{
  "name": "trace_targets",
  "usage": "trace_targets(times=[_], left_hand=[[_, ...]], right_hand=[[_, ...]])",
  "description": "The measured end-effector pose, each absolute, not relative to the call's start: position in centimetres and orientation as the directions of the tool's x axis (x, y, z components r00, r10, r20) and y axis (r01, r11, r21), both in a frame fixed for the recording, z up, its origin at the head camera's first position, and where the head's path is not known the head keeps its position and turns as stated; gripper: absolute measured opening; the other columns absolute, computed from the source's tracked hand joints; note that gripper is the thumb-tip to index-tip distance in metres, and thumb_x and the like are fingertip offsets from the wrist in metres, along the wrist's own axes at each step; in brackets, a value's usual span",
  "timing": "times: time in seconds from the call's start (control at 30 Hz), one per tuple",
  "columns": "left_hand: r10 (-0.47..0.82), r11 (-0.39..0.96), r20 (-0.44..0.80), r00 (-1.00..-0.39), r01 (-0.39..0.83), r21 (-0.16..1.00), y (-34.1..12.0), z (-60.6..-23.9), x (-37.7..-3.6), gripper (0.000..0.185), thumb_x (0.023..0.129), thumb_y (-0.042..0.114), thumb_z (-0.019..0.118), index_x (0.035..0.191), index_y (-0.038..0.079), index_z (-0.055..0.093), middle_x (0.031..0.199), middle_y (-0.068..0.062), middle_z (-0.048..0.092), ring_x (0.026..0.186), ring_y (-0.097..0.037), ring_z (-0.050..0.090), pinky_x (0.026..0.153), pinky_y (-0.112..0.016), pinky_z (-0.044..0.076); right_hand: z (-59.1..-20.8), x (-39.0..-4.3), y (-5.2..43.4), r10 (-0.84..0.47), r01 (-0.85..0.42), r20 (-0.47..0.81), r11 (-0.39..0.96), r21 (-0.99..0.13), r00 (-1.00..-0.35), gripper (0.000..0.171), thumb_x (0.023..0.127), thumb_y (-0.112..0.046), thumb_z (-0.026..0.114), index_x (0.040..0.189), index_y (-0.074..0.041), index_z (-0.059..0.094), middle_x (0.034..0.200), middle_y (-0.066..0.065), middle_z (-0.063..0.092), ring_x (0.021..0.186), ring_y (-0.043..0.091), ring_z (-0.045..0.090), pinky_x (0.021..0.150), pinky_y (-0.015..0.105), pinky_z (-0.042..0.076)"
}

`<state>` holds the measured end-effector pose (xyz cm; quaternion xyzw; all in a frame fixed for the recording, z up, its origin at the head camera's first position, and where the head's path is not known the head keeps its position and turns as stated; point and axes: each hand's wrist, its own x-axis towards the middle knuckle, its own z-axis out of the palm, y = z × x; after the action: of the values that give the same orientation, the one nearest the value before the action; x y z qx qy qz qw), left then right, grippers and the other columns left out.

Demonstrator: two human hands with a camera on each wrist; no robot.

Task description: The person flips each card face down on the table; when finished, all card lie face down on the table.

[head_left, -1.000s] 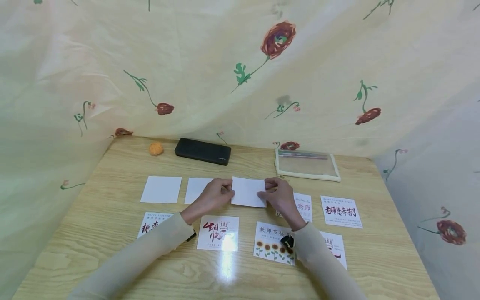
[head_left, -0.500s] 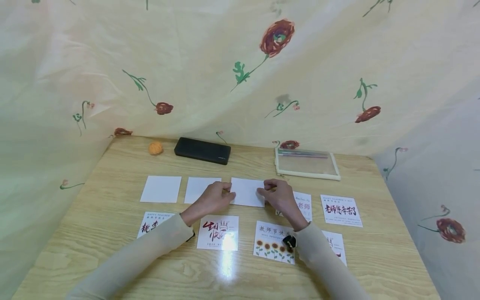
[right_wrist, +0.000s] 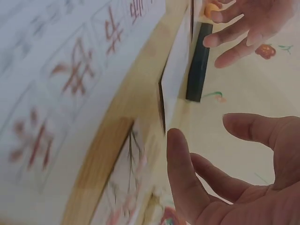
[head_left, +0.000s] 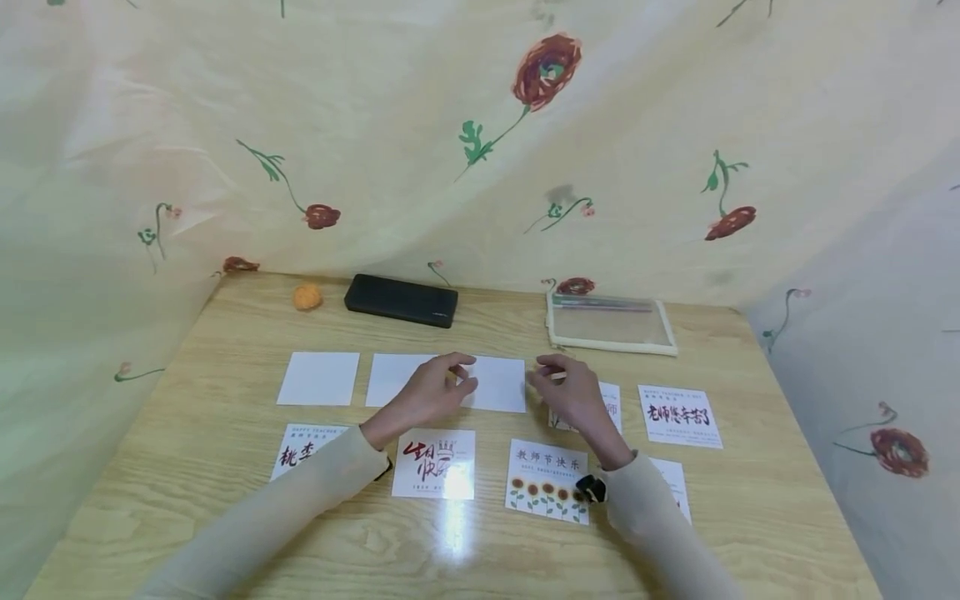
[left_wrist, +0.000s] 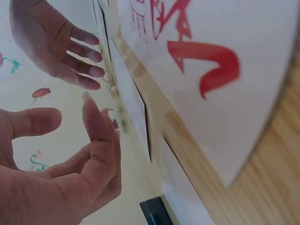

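Three blank white cards lie in a row on the wooden table [head_left: 225,467]: one at the left [head_left: 318,378], one in the middle [head_left: 395,379], and a third [head_left: 498,385] between my hands. My left hand [head_left: 438,387] hovers over that third card's left edge with fingers relaxed and holds nothing. Just right of the card, my right hand [head_left: 566,390] is also open and empty. The wrist views show both palms [left_wrist: 70,154] [right_wrist: 225,173] spread above the cards. Printed cards with Chinese lettering [head_left: 433,463] [head_left: 547,488] [head_left: 679,415] lie nearer me.
A black case [head_left: 401,300] and a small orange ball [head_left: 307,297] sit at the back left. A clear pouch [head_left: 609,324] with pens lies at the back right. Floral cloth [head_left: 480,142] hangs behind and at both sides of the table.
Both hands held the third blank card by its side edges, set it flat in the row, then let go and lifted away slightly with fingers spread.
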<state>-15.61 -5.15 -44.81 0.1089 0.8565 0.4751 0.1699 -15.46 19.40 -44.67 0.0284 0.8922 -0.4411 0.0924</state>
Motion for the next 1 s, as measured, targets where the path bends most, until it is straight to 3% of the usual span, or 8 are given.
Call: trace_targets(times=[0.23, 0.43, 0.67, 0.77, 1.0], left_hand=[[0.453, 0.426, -0.168, -0.875, 0.047, 0.904, -3.2, -44.6, -16.1, 0.044, 0.107, 0.025, 0.057, 0.146, 0.006, 0.058, 0.126, -0.015, 0.067, 0.092, -0.022, 0.071, 0.069, -0.027, 0.054], [0.51, 0.35, -0.206, -0.835, -0.017, 0.936, -0.9, -44.6, -16.2, 0.046, 0.108, 0.025, 0.054, 0.149, 0.006, 0.055, 0.129, -0.016, 0.066, 0.099, -0.032, 0.075, 0.08, -0.038, 0.061], [0.542, 0.337, -0.233, -0.807, -0.045, 0.94, 1.7, -45.0, -16.0, 0.049, 0.107, 0.024, 0.055, 0.151, 0.004, 0.053, 0.136, -0.015, 0.064, 0.108, -0.029, 0.074, 0.083, -0.032, 0.058], [0.538, 0.341, -0.242, -0.808, -0.054, 0.939, 2.7, -45.3, -15.7, 0.051, 0.106, 0.025, 0.057, 0.152, 0.004, 0.052, 0.14, -0.015, 0.062, 0.115, -0.031, 0.071, 0.09, -0.035, 0.058], [0.517, 0.346, -0.248, -0.819, -0.065, 0.936, 4.2, -45.6, -14.6, 0.056, 0.107, 0.028, 0.057, 0.156, 0.005, 0.045, 0.155, -0.019, 0.053, 0.137, -0.038, 0.058, 0.111, -0.05, 0.052]], right_hand=[[-43.8, -14.2, 21.8, 0.021, 0.141, -0.169, 0.659, -0.739, -0.985, 0.05, 0.102, -0.029, 0.066, 0.142, 0.0, 0.06, 0.126, 0.023, 0.07, 0.109, 0.038, 0.072, 0.082, 0.035, 0.061], [-44.0, -13.2, 24.3, 0.056, 0.166, -0.177, 0.687, -0.708, -0.983, 0.049, 0.102, -0.028, 0.065, 0.142, 0.0, 0.06, 0.126, 0.023, 0.07, 0.11, 0.039, 0.073, 0.072, 0.025, 0.055], [-44.0, -11.8, 27.0, 0.123, 0.233, -0.208, 0.707, -0.668, -0.97, 0.052, 0.104, -0.032, 0.063, 0.145, -0.001, 0.057, 0.133, 0.025, 0.066, 0.12, 0.043, 0.067, 0.076, 0.026, 0.055], [-44.1, -11.3, 27.9, 0.156, 0.266, -0.224, 0.718, -0.644, -0.962, 0.053, 0.104, -0.032, 0.063, 0.146, -0.001, 0.056, 0.135, 0.025, 0.064, 0.122, 0.043, 0.065, 0.077, 0.024, 0.055], [-44.3, -10.5, 29.4, 0.179, 0.295, -0.239, 0.684, -0.667, -0.954, 0.055, 0.103, -0.028, 0.064, 0.147, 0.003, 0.052, 0.134, 0.028, 0.062, 0.1, 0.031, 0.072, 0.068, 0.024, 0.059]])
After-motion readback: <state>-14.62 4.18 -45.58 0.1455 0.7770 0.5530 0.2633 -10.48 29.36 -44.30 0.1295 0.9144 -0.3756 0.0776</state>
